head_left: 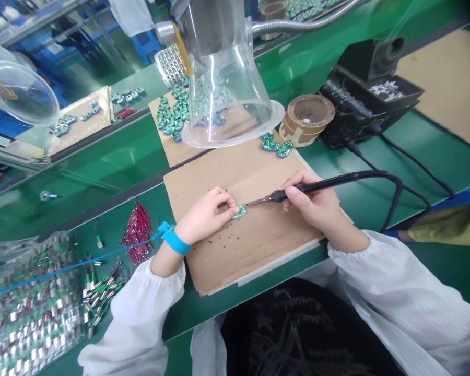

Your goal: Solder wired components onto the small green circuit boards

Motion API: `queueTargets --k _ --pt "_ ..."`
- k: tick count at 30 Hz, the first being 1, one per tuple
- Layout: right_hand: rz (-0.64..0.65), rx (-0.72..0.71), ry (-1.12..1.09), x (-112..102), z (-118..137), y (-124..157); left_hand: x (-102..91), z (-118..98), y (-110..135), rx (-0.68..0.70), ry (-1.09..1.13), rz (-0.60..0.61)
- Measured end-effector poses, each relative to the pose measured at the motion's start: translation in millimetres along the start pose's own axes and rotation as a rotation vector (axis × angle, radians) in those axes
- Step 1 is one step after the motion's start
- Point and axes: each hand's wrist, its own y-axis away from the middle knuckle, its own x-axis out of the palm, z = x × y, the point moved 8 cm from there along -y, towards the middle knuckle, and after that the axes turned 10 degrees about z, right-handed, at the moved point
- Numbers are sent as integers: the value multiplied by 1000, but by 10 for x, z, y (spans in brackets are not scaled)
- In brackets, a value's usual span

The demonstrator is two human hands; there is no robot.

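On the brown cardboard sheet [266,240], my left hand [209,213] is closed, its fingertips pinching the edge of a small green circuit board [240,211]. A blue wrist strap [176,240] circles that wrist, its cord running off to the left. My right hand [307,196] grips a black-handled soldering iron [317,185] like a pen. The iron's metal tip points left and reaches the right edge of the board; whether it touches cannot be made out. Dark specks lie scattered on the cardboard around the left hand.
A clear funnel-shaped fume hood [231,99] hangs over the back of the cardboard. Beyond stand a round container [307,120], a black soldering stand [360,99] and several green boards [274,145]. Red wires [137,232] and wired metal parts [102,295] lie at left. The iron's cable [395,198] loops right.
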Motion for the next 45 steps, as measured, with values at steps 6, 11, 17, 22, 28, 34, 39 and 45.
queueTargets --k 6,11,17,22,28,34,39,45 --pt "57 5 57 49 37 -8 -3 10 -3 1 5 7" --pt "80 21 81 68 43 -15 -14 11 -4 -4 3 18" --pt "93 11 147 43 -1 3 -28 -24 -12 9 -4 21" --pt "85 3 137 33 -11 2 -30 -36 -40 18 -12 49" --pt "-18 26 -33 -21 -27 -25 -38 -25 -54 17 -9 58" --pt "-35 47 -36 -30 -63 -40 -44 -26 -53 11 -6 59" --pt "-1 34 -25 -3 -40 -35 -38 -26 -52 18 4 59" --pt "49 36 20 46 13 -37 -45 -10 -60 11 14 58"
